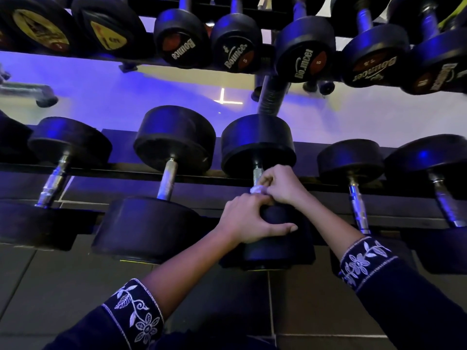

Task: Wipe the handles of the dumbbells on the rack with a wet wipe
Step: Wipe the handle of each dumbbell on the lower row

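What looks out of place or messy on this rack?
Nothing spilled or broken. The lower dumbbells sit side by side on the rack; only the upper row's Bounce labels are turned at different angles.

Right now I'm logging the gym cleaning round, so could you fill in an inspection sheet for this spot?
Surface: dark rack holding two rows of dumbbells.
Job's things: white wipe bunched on the handle of a lower-row dumbbell.
Clutter: nothing seen.
Grips: left hand grips that dumbbell's near head; right hand pinches the wipe.
Cables: nothing seen; a ribbed black tube shows behind the rack.
Surroundings: tiled floor, blue light, embroidered sleeves.
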`<state>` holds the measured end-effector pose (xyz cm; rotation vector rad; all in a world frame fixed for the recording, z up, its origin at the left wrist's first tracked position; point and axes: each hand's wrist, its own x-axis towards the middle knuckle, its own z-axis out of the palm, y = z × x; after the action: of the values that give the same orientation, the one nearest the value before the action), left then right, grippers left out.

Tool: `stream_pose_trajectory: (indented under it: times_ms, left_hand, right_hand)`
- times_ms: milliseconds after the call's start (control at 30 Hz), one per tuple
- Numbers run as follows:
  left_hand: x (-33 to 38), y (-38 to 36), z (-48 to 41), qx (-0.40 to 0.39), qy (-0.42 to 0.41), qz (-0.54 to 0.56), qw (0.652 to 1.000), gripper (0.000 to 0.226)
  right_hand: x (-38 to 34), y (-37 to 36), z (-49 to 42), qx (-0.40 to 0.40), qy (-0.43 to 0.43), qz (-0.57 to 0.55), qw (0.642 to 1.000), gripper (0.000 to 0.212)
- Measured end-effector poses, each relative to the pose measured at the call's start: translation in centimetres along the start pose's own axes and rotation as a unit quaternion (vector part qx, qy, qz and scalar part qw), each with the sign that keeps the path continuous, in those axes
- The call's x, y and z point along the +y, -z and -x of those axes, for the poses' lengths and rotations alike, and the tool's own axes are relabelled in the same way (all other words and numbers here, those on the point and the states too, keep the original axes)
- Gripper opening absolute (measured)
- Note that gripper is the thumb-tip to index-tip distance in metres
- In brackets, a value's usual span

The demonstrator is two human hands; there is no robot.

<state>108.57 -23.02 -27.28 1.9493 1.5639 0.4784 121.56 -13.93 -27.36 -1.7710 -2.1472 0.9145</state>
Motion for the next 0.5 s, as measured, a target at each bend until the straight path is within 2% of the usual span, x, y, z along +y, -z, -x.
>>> stream_pose_trajectory:
  times_ms: [67, 167, 233, 333, 367, 433, 500]
  left_hand:
    - [-0.1, -0.1, -0.1, 0.003, 0.0, -0.008, 1.0, 0.073]
    - [-0.1, -0.2, 0.0, 0.004, 0.006, -0.01, 1.0, 0.067]
    - [-0.1, -0.1, 0.0, 0.002, 0.002, -0.006, 1.0, 0.064]
    - [-0.1, 0.0, 0.0, 0.003, -0.001, 0.009, 1.0, 0.063]
    - [-0.2, 0.0, -0.1, 0.003, 0.001, 0.011, 1.0, 0.062]
    - [-0.1, 0.0, 0.0, 0.005, 0.004, 0.005, 1.0, 0.056]
    - [-0.2, -0.1, 0.0, 0.011, 0.008, -0.002, 1.0, 0.058]
  right_hand:
    - [-0.3, 0.0, -1.2, 0.076, 0.007, 0.027, 0.997, 0.006]
    - [-0.4, -0.5, -1.9, 0.1, 0.01, 0.05, 0.994, 0.011]
    - [-0.3, -0.3, -0.8, 0.048, 0.001, 0.031, 0.998, 0.006]
    - [0.3, 0.0, 0.8, -0.055, 0.011, 0.008, 0.998, 0.009]
    - [0.5, 0.1, 0.8, -0.044, 0.011, 0.002, 0.999, 0.008]
    - [0.6, 0.1, -0.2, 0.038, 0.011, 0.012, 0.999, 0.006]
    - [0.9, -0.1, -1.5, 0.113, 0.029, 0.069, 0.991, 0.013]
